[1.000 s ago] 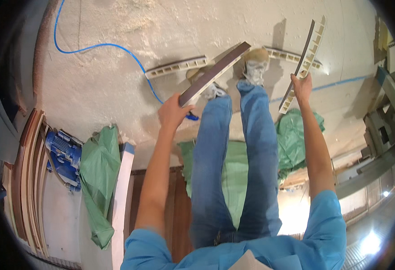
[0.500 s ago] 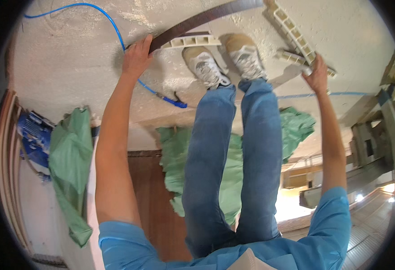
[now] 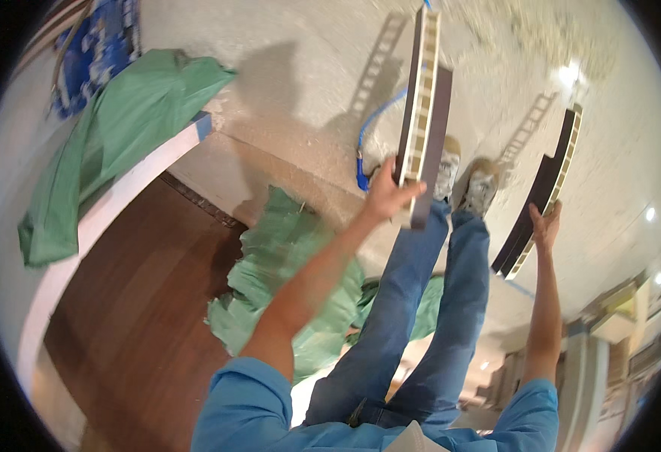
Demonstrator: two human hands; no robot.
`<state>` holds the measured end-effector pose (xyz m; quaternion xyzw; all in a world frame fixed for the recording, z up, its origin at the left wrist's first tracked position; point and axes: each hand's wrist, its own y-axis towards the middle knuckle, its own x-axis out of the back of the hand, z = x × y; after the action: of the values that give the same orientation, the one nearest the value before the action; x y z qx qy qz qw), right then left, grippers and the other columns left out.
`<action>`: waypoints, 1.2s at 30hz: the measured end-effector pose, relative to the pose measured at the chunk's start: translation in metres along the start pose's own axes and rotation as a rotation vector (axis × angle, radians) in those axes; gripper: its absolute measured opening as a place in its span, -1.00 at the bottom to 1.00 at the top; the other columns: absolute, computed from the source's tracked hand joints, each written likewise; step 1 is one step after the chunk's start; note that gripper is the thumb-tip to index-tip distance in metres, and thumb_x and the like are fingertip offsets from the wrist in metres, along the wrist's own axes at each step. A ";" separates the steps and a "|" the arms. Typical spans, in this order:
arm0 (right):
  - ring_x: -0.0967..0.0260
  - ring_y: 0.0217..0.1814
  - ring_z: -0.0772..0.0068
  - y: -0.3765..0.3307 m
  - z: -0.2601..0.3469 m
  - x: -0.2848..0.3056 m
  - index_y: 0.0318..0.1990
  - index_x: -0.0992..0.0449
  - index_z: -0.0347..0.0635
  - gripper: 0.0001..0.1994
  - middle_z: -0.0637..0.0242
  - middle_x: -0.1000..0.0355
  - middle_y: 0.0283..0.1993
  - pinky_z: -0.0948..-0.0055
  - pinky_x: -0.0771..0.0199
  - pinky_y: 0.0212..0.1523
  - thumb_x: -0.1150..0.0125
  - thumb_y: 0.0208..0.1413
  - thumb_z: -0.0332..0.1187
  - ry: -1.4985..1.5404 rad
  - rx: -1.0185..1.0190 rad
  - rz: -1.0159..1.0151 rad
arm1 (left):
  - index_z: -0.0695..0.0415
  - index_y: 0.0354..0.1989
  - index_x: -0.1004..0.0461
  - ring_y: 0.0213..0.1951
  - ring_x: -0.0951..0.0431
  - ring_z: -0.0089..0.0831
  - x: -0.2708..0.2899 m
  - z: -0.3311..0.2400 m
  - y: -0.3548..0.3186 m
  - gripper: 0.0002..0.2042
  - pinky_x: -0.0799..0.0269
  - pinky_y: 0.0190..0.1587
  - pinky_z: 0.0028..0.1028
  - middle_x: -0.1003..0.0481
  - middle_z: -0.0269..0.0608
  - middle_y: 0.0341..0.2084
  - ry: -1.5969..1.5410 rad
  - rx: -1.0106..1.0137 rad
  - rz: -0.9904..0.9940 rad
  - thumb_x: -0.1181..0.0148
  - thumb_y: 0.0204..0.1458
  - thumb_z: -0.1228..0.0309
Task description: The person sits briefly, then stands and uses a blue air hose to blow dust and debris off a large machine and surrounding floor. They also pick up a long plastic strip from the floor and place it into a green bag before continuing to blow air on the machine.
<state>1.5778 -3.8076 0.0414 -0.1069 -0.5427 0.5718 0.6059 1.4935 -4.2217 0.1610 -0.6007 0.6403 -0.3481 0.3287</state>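
My left hand (image 3: 391,192) is closed on the lower end of a hollow-core panel strip (image 3: 423,90), which has dark brown faces and an open cream-coloured ribbed edge. It stands nearly upright in view, raised off the floor, and a second dark face shows alongside it. On the right, my right hand (image 3: 546,224) grips another hollow-core panel strip (image 3: 553,175) of the same kind, slanted, with a stepped dark face and cream cells along its edge. Both strips throw ladder-like shadows on the floor. My shoes (image 3: 481,188) are between them.
A blue air hose ends in a blue nozzle (image 3: 362,177) left of my left hand. Torn green sheeting (image 3: 285,264) lies beside my legs. Green cloth (image 3: 112,151) drapes over a white-edged frame (image 3: 131,177) around a brown board (image 3: 142,294). Timber pieces (image 3: 616,316) are stacked at right.
Both hands have lifted strips up from the floor and brought them closer to me. My left hand has come inward to the right. The whole view has swung, showing more brown board at left.
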 end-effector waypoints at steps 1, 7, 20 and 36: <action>-0.42 0.04 0.17 -0.004 0.040 0.009 0.29 -0.09 -0.49 -0.17 -0.08 -0.42 0.04 0.30 -0.43 0.04 -0.39 -0.06 -0.24 0.135 0.054 0.074 | 0.21 0.08 -0.24 -0.18 -0.52 -0.49 -0.003 -0.008 -0.027 -0.46 -0.49 -0.20 -0.47 -0.48 -0.24 -0.20 -0.084 -0.130 -0.033 -0.39 -0.05 0.46; -0.34 0.06 0.40 -0.142 0.314 0.077 0.21 -0.26 -0.32 -0.25 0.22 -0.41 0.05 0.30 -0.39 0.04 -0.40 -0.11 -0.12 0.438 0.362 0.647 | 0.19 0.08 -0.27 -0.21 -0.48 -0.52 0.005 -0.104 -0.205 -0.46 -0.47 -0.15 -0.47 -0.46 -0.26 -0.23 -0.433 -0.004 -0.303 -0.39 -0.03 0.34; -0.48 -0.01 0.06 -0.454 0.648 -0.036 0.14 -0.40 -0.25 -0.28 0.05 -0.49 0.01 0.10 -0.48 0.09 -0.25 -0.07 0.14 0.686 0.118 1.518 | 0.34 0.40 0.25 -0.09 -0.52 0.12 0.161 -0.323 -0.489 -0.09 -0.43 -0.05 -0.10 -0.33 0.31 0.04 0.334 -0.417 -0.831 -0.07 0.14 -0.05; -0.52 -0.04 0.09 -0.593 0.984 -0.202 0.16 -0.38 -0.31 -0.26 -0.02 -0.46 0.05 0.17 -0.59 0.02 -0.26 -0.07 0.10 0.599 0.343 2.029 | 0.23 0.32 -0.18 -0.06 -0.45 -0.16 0.436 -0.474 -0.538 -0.36 -0.36 0.01 -0.28 -0.35 0.02 -0.05 0.021 -0.641 -1.351 -0.15 0.13 0.16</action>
<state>1.2014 -4.6459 0.7607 -0.5575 0.0580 0.8273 -0.0370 1.3595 -4.6525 0.8686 -0.9262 0.2051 -0.2764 -0.1541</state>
